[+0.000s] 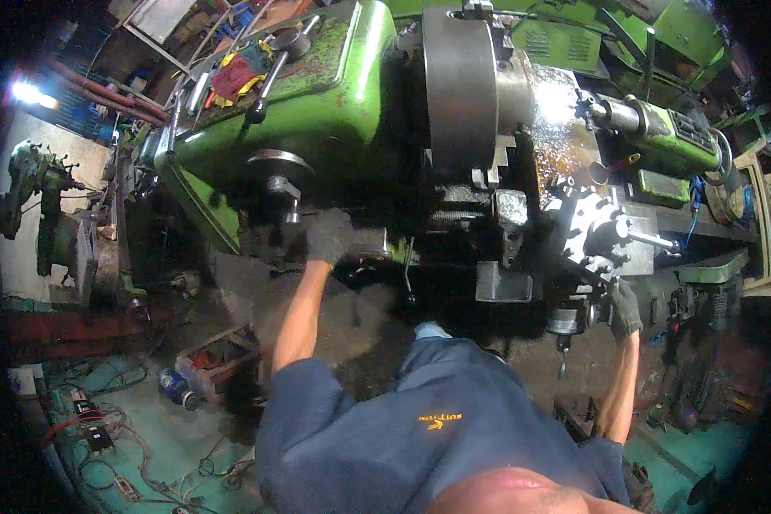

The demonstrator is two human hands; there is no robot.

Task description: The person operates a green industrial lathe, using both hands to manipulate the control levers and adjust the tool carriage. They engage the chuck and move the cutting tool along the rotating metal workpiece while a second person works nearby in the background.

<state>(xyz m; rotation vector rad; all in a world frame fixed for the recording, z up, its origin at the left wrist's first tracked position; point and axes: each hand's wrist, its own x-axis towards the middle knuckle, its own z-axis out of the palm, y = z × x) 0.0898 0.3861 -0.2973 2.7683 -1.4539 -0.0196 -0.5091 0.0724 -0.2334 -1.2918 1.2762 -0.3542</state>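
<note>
Person [437,403] cropped below, shadowed left grip [329,235], right grip [624,307] near tool post [593,224], can't tell if either's closed

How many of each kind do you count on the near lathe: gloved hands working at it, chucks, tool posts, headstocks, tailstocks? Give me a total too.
Gloved hands, left hand and right hand: 2
Large round chuck: 1
Tool post: 1
Green headstock: 1
Green tailstock: 1
Total: 6
</note>
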